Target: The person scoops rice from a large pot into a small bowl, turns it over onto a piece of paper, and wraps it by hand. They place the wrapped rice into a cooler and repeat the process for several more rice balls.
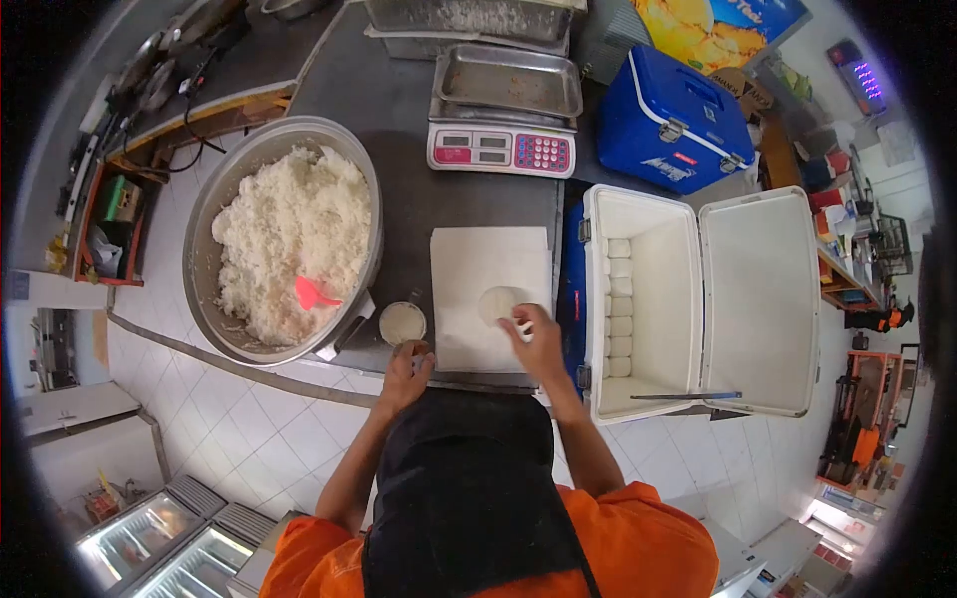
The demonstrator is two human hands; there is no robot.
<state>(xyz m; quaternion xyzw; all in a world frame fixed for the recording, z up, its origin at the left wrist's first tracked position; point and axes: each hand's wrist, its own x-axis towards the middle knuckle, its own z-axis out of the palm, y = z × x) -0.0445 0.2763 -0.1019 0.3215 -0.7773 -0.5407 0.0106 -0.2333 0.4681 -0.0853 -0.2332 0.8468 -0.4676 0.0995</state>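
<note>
My left hand (408,370), its fingers curled, is at the near rim of a small clear cup of rice (403,324). White rice fills that cup, which stands on the dark counter. A stack of white paper sheets (464,259) lies in front of me, and on it is a round white portion, apparently rice (497,303). My right hand (534,341) has its thumb and fingers bent together at the portion's right edge; what is between them is too small to make out. On the left, a large metal pot (212,329) holds cooked rice (289,224) with a pink scoop (316,293) in it.
A digital scale (501,150) sits beyond the paper, with a metal tray (510,82) behind it. At right, an open cooler (658,404) holds a column of white wrapped parcels (619,309); its lid (758,299) swings outward. A closed blue cooler (668,120) stands farther back.
</note>
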